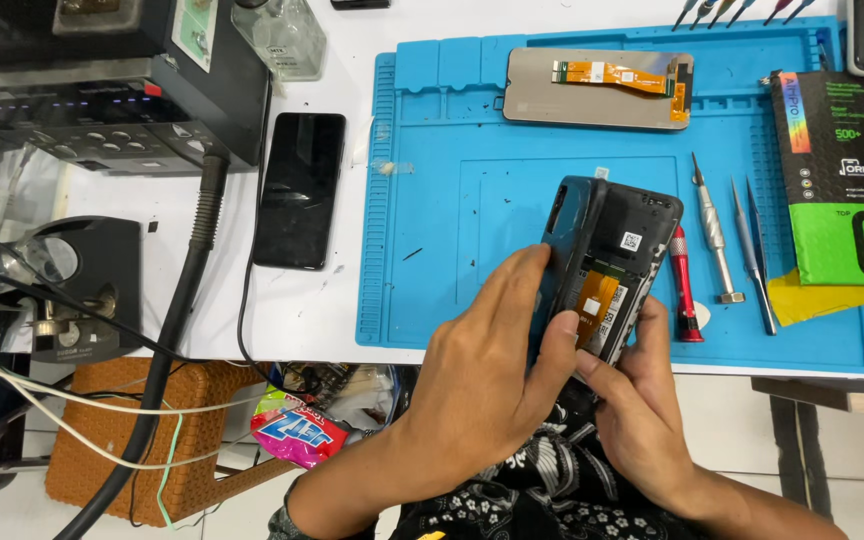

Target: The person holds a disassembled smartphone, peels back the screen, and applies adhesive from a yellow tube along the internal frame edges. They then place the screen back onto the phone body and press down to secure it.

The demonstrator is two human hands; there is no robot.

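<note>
— What's the bench looking like from where you're standing?

— A white table (302,310) is taking up most of the frame, with a blue work mat (432,260) lying across its right half. At the upper left a black station with knobs (112,110) is sitting, a thick black cable (177,310) is running down from it, and a dark phone (300,190) is lying face up just left of the mat.

— And the hands?

— They're meeting at lower centre. The left hand (492,370) is wrapping around the left edge of an opened phone body (607,265), fingers curled over it and the thumb pressing on the orange flex strip inside. The right hand (642,410) is gripping the bottom end from below, fingers closed against it. The phone is being held tilted above the mat's lower middle, back side up.

— Anything beside it?

— A red-handled screwdriver (685,290) is lying just right of the phone, then a silver screwdriver (715,235) and tweezers (757,260). A loose screen panel with an orange ribbon (597,88) is resting at the mat's upper centre, and a black and green box (842,180) is sitting at the right.
</note>
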